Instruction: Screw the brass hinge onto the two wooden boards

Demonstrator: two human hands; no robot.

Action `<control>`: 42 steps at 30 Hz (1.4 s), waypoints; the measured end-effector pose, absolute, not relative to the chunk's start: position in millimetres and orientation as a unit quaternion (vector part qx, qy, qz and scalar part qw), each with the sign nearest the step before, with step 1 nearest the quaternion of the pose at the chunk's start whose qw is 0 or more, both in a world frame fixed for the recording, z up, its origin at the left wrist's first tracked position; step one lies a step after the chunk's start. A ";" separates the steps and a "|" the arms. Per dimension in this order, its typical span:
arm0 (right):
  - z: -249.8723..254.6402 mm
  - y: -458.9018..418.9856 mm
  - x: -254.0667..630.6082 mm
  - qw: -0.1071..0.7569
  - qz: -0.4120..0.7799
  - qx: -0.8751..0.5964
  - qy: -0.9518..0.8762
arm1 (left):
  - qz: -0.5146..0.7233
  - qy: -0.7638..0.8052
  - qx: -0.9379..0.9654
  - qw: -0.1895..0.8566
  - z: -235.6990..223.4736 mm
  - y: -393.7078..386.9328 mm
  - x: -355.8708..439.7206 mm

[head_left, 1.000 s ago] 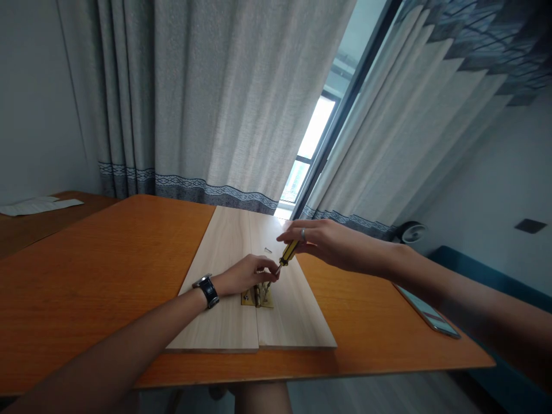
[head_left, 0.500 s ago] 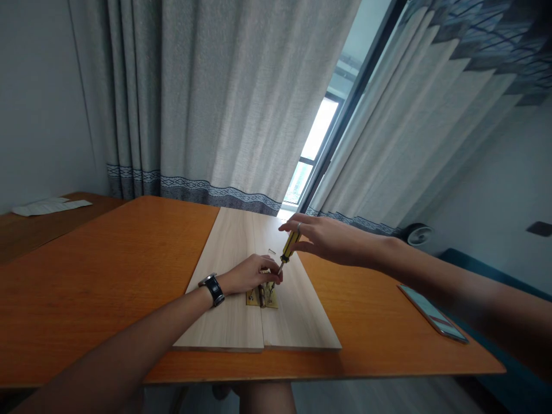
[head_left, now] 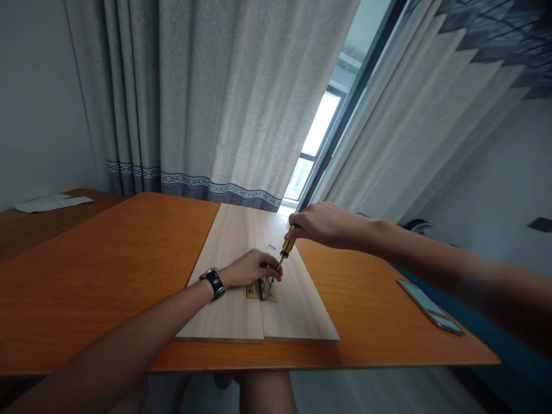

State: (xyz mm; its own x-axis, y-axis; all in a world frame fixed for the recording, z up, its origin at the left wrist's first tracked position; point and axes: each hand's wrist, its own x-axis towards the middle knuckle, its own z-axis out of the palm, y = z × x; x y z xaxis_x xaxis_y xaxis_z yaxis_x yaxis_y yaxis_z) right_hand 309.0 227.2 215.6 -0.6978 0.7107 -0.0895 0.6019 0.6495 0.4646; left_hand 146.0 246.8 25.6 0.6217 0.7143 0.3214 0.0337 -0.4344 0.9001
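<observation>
From where I stand, the brass hinge (head_left: 252,292) lies across the seam between two pale boards (head_left: 297,310), just on the wearer's side of the left hand (head_left: 251,268), which is the nearer one. The screwdriver (head_left: 287,248) slants from the right hand (head_left: 321,223) down toward the hinge's right leaf, its shaft meeting the left fingertips. The right hand is wrapped round the yellow handle; the left fingers curl in close together, though I can't tell what they pinch. A loose screw (head_left: 272,246) lies beyond them.
</observation>
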 end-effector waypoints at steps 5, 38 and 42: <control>219.0 228.5 322.0 0.117 0.113 0.249 0.955 | 0.356 0.258 0.761 0.476 24.9 247.9 146.1; 205.8 221.2 293.9 0.183 0.232 0.243 0.924 | 0.374 0.265 0.778 0.429 21.7 252.3 141.9; 206.9 220.4 299.7 0.167 0.192 0.197 0.947 | 0.384 0.253 0.766 0.449 23.0 250.6 141.2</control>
State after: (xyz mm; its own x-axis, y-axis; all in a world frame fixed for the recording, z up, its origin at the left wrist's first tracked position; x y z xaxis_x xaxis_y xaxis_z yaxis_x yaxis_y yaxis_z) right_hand 299.7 220.4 206.9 -0.8666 0.4368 -0.2411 0.3080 0.8486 0.4302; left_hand 141.2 250.6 23.0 0.5763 0.7331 0.3611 0.0434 -0.4687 0.8823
